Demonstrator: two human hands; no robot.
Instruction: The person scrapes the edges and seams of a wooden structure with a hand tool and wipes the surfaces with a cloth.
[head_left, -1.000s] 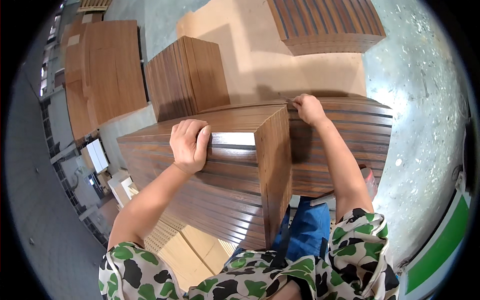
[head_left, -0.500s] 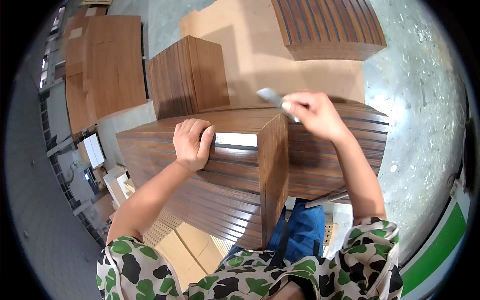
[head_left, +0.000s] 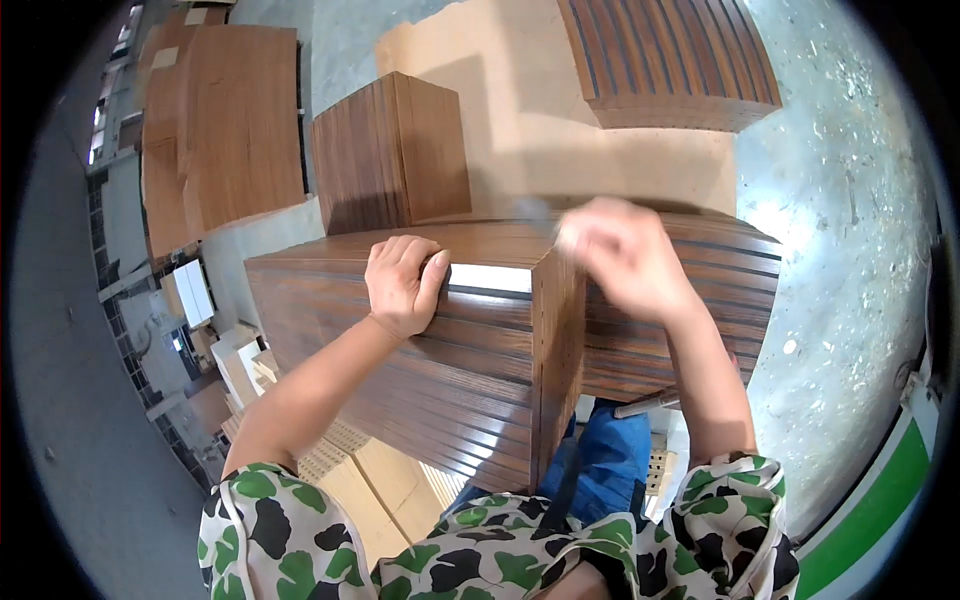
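A thick, dark brown striped wooden panel stack (head_left: 440,370) stands tilted up in front of me, its edge facing me. My left hand (head_left: 405,285) is hooked over its top edge, fingers on the upper face and thumb on the near face, beside a bright strip of glare. My right hand (head_left: 625,255) is closed at the stack's upper right corner, smeared by motion. A flat grey metal scraper blade (head_left: 532,209) pokes out from its fingers as a blurred patch just above that corner. A second striped stack (head_left: 680,320) lies under my right forearm.
Beyond stand a brown wooden stack (head_left: 390,150) and another striped stack (head_left: 670,60) on a tan board (head_left: 520,80) on the grey floor. More brown panels (head_left: 245,120) lie at the far left. A pale rod (head_left: 645,405) rests near my blue-clad legs. Pale perforated blocks (head_left: 375,490) sit below left.
My right hand has moved slightly left and down onto the corner, and the blade has gone from sharp to blurred. My left hand keeps its hold on the edge; the whole view has shifted slightly.
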